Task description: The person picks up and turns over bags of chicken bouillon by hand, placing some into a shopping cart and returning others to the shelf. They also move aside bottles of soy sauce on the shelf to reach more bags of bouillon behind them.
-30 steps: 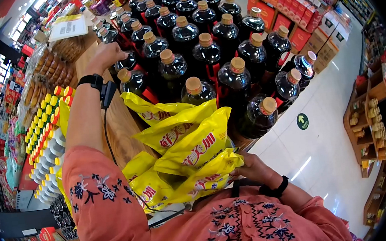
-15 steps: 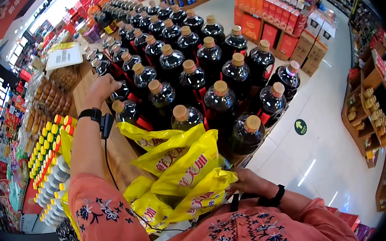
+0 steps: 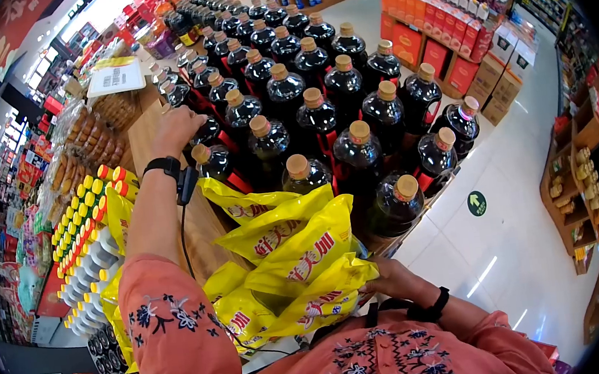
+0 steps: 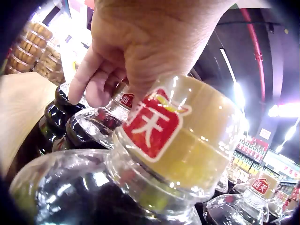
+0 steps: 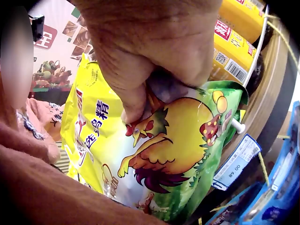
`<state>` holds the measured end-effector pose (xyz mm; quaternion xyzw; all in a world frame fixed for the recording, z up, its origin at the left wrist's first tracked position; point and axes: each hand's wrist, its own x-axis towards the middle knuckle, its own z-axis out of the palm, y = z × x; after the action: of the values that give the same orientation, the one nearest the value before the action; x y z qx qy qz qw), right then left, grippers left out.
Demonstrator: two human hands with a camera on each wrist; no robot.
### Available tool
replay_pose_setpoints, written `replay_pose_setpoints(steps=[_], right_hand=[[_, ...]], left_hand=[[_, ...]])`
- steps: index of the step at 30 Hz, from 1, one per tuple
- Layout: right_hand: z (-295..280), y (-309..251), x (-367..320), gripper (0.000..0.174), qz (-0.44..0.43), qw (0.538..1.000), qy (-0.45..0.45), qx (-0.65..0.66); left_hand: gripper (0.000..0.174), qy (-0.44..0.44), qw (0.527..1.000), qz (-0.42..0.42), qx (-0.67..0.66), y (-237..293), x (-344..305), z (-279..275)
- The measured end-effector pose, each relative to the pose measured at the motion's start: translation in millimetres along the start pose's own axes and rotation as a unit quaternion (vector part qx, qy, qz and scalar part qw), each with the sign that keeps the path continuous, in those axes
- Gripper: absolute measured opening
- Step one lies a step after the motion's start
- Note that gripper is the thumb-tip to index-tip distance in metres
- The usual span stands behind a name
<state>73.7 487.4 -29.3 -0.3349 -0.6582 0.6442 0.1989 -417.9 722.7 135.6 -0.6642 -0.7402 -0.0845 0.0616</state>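
In the head view, the left hand (image 3: 178,132) is at a dark bottle (image 3: 208,131) on the left edge of the bottle group. Its fingers curl round a cap (image 4: 125,98) behind a large nearer cap (image 4: 187,136) in the left wrist view; the hand (image 4: 150,42) partly hides the gripped cap. Low in front of the body, the right hand (image 3: 399,279) grips the edge of the nearest yellow bag (image 3: 319,303). The right wrist view shows that hand's thumb (image 5: 133,105) pressed on the bag's printed face (image 5: 171,136), its other fingers partly hidden.
More yellow bags (image 3: 275,237) lie against the front bottles. A wooden ledge (image 3: 205,230) runs along the left, with yellow-capped bottles (image 3: 83,213) beyond it. White floor (image 3: 459,243) and wooden shelves (image 3: 580,179) are at the right. A price tag (image 5: 237,161) hangs near the bag.
The head view has tilted and shifted, showing more of the far bottles than a second ago. Both hands keep about the same places against the bottles and bags.
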Motion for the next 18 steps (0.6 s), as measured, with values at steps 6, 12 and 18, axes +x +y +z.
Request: replay_pose_setpoints(steps=[6,12,18], right_hand=[[1,3,1,0.043,-0.017,0.999,-0.005,-0.039],[1,-4,1,0.039,0.03,0.999,-0.02,0.003],[4,25,3,0.037,-0.039,0.999,-0.029,0.001]], left_hand=[[0.044,0.016,0.997,0.007,0.071,28,-18,-17],[0.041,-0.074,0.968,-0.053,-0.234,-17,2,-8],[0.06,-0.165,0.959,-0.049,-0.227,-27,-34,-37]])
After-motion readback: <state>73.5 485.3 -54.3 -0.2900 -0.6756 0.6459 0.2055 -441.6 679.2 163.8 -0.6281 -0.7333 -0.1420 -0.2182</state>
